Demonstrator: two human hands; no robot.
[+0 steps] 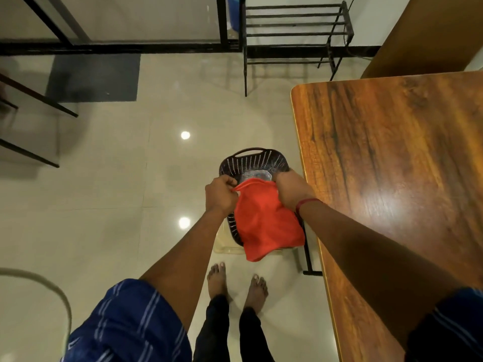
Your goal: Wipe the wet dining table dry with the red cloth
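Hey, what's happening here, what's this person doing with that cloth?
A person stands barefoot beside the wooden dining table, holding the red cloth stretched between both hands. The left hand and the right hand each pinch a top corner, and the cloth hangs over a dark perforated basket on the floor. The cloth is not touching the table, so wiping hasn't started.

no readable text, labels, brands or numbers anywhere in view.
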